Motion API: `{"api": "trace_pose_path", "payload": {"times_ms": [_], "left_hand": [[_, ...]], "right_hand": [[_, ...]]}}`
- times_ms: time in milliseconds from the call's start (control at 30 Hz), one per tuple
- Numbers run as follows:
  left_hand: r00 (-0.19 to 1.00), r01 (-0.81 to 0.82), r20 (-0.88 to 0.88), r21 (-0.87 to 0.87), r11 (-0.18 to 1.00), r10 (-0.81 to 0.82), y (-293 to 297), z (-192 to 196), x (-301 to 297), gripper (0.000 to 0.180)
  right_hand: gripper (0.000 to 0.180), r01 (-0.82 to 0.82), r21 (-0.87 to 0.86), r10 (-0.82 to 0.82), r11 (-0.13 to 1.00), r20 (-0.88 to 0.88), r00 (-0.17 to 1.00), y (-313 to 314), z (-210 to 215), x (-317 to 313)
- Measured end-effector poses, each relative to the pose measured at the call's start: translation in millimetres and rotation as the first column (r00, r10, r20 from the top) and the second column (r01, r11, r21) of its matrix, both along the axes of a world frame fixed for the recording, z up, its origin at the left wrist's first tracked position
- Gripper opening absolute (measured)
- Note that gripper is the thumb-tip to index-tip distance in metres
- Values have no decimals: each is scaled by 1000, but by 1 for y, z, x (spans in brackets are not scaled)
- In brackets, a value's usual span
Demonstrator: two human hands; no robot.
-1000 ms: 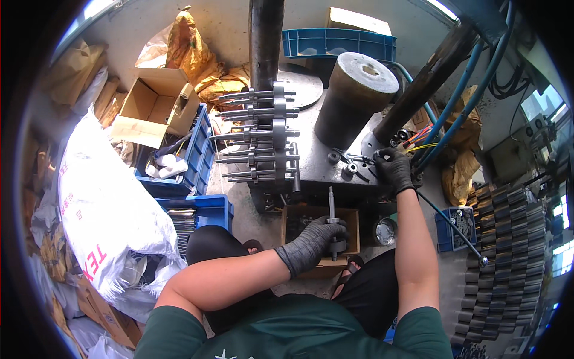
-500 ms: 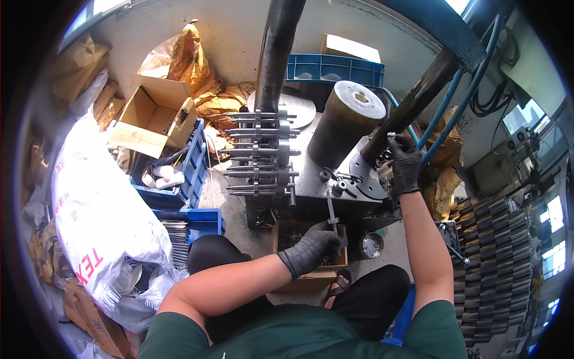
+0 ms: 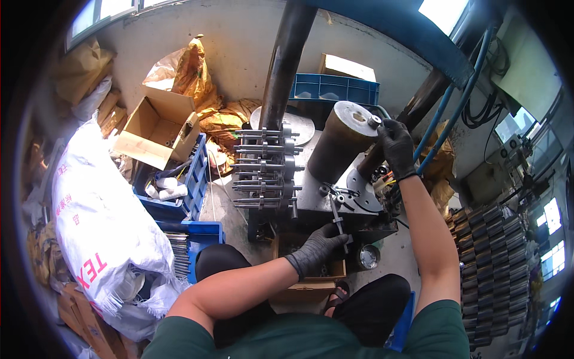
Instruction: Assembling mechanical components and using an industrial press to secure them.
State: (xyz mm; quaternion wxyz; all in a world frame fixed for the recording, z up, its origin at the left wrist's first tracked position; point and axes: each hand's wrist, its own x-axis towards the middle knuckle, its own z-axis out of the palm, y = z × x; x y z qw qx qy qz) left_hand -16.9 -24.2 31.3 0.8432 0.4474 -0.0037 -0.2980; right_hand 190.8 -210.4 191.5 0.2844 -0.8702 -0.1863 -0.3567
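My left hand [image 3: 321,248], in a dark glove, is closed around a slim metal shaft [image 3: 335,212] with a collar partway along it. The shaft points up and slightly left, before the front edge of the metal bench [image 3: 293,203]. My gloved right hand [image 3: 397,148] pinches a small metal ring [image 3: 374,121] at the right rim of the upright steel cylinder's [image 3: 342,143] top; whether the two touch, I cannot tell. Several shafts with collars [image 3: 263,167] lie side by side at the bench's left edge. Small rings and thin tools [image 3: 342,196] lie near the cylinder's foot.
Dark posts [image 3: 287,66] and blue hoses [image 3: 460,107] rise behind the bench. A cardboard box [image 3: 156,128] sits on a blue crate [image 3: 194,185] at left, beside a large white sack [image 3: 101,221]. A round tin [image 3: 368,257] stands below the bench. Stacked metal parts [image 3: 490,263] line the right.
My right hand has moved left to the cylinder's top, and the ring in its fingers now shows. My left hand still holds the shaft, now tilted a little more. The whole view has shifted slightly.
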Motion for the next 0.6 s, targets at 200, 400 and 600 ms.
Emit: {"api": "trace_pose_path", "payload": {"times_ms": [200,400,600], "left_hand": [[981,-51,191,58,997,39,5,2,0,54],[937,-116,344,142,983,61,9,17,-7,53],[658,-285,733,31,958,172,0,23,34,51]], "right_hand": [[17,-172,456,304,874,-236,923,-18,-91,-110],[19,-271,425,473,863,-495,729,-35,-130,-177],[29,-399,-16,347,917,-461,816,-56,-104,-190]]}}
